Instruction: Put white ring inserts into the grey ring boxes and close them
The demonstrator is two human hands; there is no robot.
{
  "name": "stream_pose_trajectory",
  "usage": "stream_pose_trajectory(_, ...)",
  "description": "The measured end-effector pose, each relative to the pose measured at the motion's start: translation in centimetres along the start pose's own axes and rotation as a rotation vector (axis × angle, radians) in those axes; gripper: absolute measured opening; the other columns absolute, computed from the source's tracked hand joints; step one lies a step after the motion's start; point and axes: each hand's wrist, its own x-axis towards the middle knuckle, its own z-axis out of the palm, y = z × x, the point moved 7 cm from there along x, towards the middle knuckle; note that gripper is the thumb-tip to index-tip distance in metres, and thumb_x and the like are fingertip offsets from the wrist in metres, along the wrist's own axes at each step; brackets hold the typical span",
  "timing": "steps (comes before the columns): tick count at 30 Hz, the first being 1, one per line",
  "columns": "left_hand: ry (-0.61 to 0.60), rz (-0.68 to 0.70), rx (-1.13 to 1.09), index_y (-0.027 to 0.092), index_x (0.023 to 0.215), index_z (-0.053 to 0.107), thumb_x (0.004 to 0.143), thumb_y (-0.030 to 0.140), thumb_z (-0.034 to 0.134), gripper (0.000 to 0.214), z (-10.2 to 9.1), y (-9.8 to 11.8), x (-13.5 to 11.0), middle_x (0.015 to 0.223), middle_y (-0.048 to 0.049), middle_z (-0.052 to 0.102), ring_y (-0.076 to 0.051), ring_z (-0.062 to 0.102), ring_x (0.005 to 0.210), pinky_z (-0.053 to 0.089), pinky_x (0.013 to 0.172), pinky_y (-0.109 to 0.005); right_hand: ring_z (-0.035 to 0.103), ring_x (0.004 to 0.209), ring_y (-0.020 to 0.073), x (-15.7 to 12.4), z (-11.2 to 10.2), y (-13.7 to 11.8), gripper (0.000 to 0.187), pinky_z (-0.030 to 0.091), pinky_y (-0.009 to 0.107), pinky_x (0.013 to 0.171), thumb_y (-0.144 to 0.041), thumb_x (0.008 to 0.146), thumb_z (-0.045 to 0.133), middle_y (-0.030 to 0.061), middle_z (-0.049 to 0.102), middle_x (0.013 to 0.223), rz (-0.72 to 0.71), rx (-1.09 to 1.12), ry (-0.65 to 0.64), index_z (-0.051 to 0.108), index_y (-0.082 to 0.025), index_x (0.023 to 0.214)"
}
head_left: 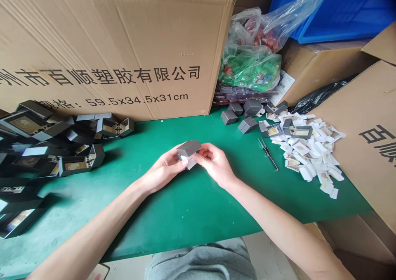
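Note:
A small dark grey hinged box (189,148) is held between both hands above the green tabletop, its lid raised a little over a paler lower part. My left hand (165,167) is closed around the box's left side, the thumb pressed on its front. On the other side, my right hand (215,162) pinches the right edge with thumb and fingertips. What lies inside the box is hidden. To the right of the hands, a pair of tweezers (268,154) lies beside a heap of white inserts (306,156).
Many open dark boxes (74,164) are piled at the left. Several closed grey boxes (247,124) sit at the back right. A large cardboard carton (123,36) walls the back, another carton (371,119) the right. Plastic bags (250,67) and a blue crate (337,28) stand behind.

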Motion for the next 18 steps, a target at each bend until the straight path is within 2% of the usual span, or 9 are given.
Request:
stream_pose_trajectory(3, 0.007, -0.003, -0.009, 0.026, 0.143, 0.056, 0.091, 0.028, 0.069, 0.053, -0.09, 0.0, -0.02, 0.145, -0.0091, 0.058, -0.029, 0.049, 0.136, 0.038, 0.116, -0.044, 0.06, 0.085, 0.0146, -0.14, 0.39, -0.48, 0.036, 0.05, 0.028, 0.078, -0.045, 0.078, 0.079, 0.0038, 0.066, 0.094, 0.004, -0.014, -0.047, 0.066, -0.019, 0.098)
stream_pose_trajectory(7, -0.001, -0.023, -0.007, 0.025, 0.146, 0.052, 0.089, 0.03, 0.071, 0.06, 0.0, 0.03, -0.17, 0.142, -0.0103, 0.061, -0.03, 0.055, 0.131, 0.04, 0.112, -0.045, 0.063, 0.088, 0.016, -0.26, 0.74, -0.45, 0.036, 0.051, 0.026, 0.068, -0.047, 0.085, 0.07, 0.0065, 0.069, 0.104, 0.064, -0.046, -0.137, 0.066, -0.02, 0.109)
stream_pose_trajectory(12, 0.016, -0.033, 0.077, 0.023, 0.143, 0.056, 0.086, 0.032, 0.075, 0.06, -0.06, 0.08, -0.33, 0.142, -0.0114, 0.061, -0.031, 0.059, 0.125, 0.045, 0.106, -0.043, 0.064, 0.084, 0.016, -0.15, 0.45, -0.11, 0.038, 0.051, 0.026, 0.065, -0.044, 0.085, 0.07, 0.0063, 0.069, 0.099, 0.09, -0.067, -0.15, 0.065, -0.019, 0.114)
stream_pose_trajectory(18, 0.04, -0.037, 0.11, 0.023, 0.14, 0.058, 0.085, 0.031, 0.076, 0.059, -0.32, -0.01, -0.21, 0.136, -0.011, 0.065, -0.029, 0.061, 0.123, 0.047, 0.105, -0.04, 0.065, 0.084, 0.0166, -0.12, 0.49, -0.1, 0.034, 0.051, 0.026, 0.063, -0.042, 0.084, 0.07, 0.0069, 0.07, 0.098, 0.079, -0.104, -0.134, 0.067, -0.018, 0.109)
